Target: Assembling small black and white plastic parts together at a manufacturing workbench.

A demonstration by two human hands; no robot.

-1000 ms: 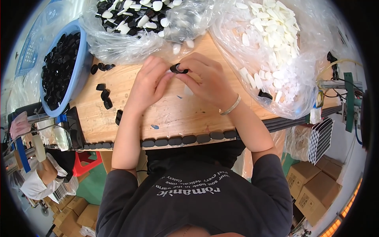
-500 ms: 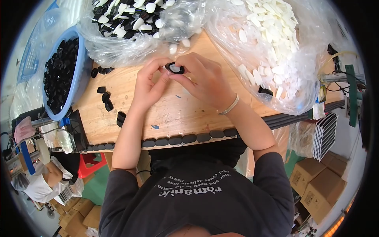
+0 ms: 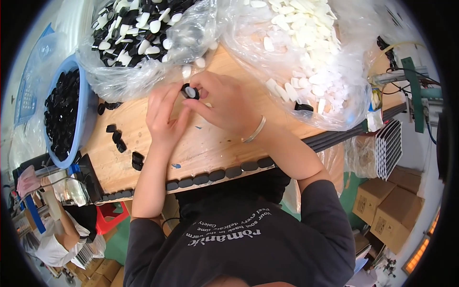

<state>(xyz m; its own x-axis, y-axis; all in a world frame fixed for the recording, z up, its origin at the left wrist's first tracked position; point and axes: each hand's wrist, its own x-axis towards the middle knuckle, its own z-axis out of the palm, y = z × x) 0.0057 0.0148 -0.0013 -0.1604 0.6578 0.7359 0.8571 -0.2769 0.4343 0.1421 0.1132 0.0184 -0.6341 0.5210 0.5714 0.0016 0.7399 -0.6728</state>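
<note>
A small black oval cap-like piece (image 3: pixel 191 91) with a pale grey-white inner face is between my hands, above the wooden table (image 3: pixel 229 143). My right hand (image 3: pixel 222 103) pinches it between thumb and fingers. From the other side, my left hand (image 3: pixel 163 112) is curled up to its left edge, the fingertips against it; part of that contact is hidden. A little pale bit shows under my right palm, too small to name. Several loose black pieces (image 3: pixel 116 137) lie left of my left forearm, and a row of black ovals (image 3: pixel 217 175) lines the table's near edge.
At the left stands a blue basin (image 3: pixel 82 138) full of black pieces. Behind my hands lies a clear plastic bag (image 3: pixel 112 79) of mixed black and white pieces; another bag (image 3: pixel 344 115) at the right holds white ovals. Cardboard boxes (image 3: pixel 397 217) sit at the lower right. Another person (image 3: pixel 60 239) is far left.
My view has shifted, so the table and bags sit differently in the picture. The black piece has turned between my fingers, and my left thumb has drawn down from it.
</note>
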